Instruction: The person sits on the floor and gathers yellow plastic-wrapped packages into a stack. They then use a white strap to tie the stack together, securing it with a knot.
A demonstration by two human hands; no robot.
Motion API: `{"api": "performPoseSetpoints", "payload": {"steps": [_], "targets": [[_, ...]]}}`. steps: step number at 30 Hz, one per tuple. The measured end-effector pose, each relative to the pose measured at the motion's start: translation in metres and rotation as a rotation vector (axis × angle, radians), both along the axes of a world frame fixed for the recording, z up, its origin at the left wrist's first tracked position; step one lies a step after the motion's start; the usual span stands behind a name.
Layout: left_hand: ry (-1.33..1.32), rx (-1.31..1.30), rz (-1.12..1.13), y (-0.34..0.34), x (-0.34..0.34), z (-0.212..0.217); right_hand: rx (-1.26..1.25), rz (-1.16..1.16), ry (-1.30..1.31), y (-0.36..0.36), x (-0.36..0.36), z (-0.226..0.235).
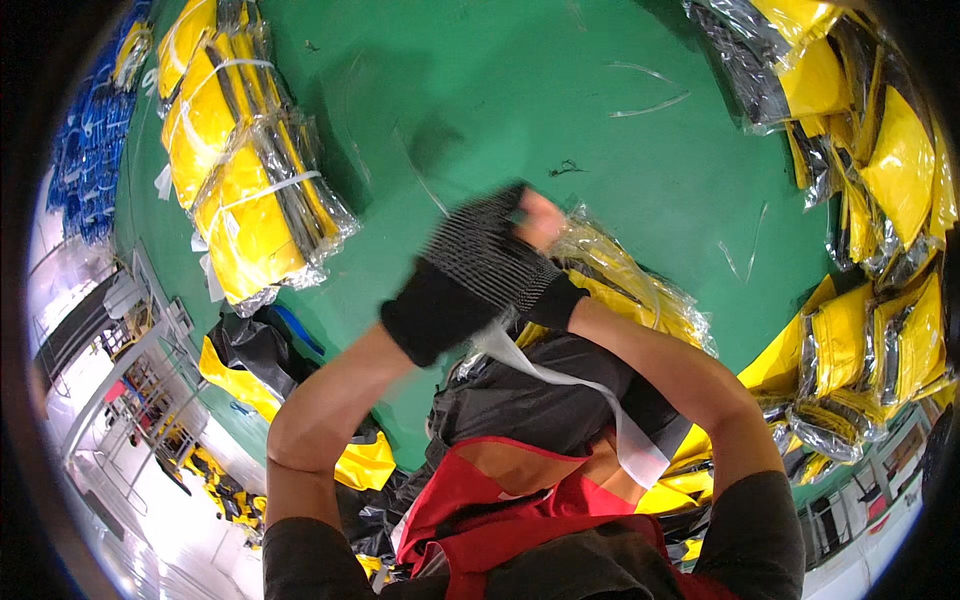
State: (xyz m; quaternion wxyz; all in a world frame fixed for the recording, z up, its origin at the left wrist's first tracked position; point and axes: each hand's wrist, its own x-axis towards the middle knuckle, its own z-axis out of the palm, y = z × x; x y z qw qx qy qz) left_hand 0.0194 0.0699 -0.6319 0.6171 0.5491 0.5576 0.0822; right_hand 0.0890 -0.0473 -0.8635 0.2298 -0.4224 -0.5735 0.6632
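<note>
My left hand [465,245] and my right hand [540,285] cross one over the other in front of me, both in black gloves with grey ribbed grip and bare fingertips. The left fingers are curled over, smeared by motion. Those of the right are mostly hidden behind the left. A white strap [560,377] comes out from between my hands and trails down to the right. Beneath them lies a stack of yellow and black folded fabric goods in clear plastic [630,290], its near part covered by my forearms and black fabric [530,390].
Strapped bundles of yellow packages [250,210] lie at the left. More yellow packages [900,160] are heaped along the right. Scraps of clear strip [650,105] litter the green table [480,80]. Loose yellow and black fabric [250,360] sits near my left elbow, blue goods [95,150] far left.
</note>
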Motion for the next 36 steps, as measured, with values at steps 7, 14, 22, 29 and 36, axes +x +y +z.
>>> {"api": "performPoseSetpoints", "payload": {"steps": [7, 14, 22, 29, 36], "targets": [[0.350, 0.267, 0.329, -0.013, -0.127, -0.004, -0.007, -0.150, -0.182, 0.023, 0.021, 0.077], [-0.474, 0.280, 0.086, -0.034, -0.016, 0.025, 0.023, 0.457, -0.440, 0.027, 0.019, 0.115], [-0.253, -0.528, 0.119, -0.111, -0.092, -0.215, -0.101, 0.400, -0.048, 0.013, 0.029, 0.076], [-0.470, -0.436, 0.345, -0.186, -0.087, -0.280, 0.103, 0.680, -0.405, 0.054, -0.009, 0.142], [-0.530, -0.161, 0.304, -0.130, -0.075, -0.178, 0.621, 0.495, -0.881, 0.029, 0.022, 0.120]]}}
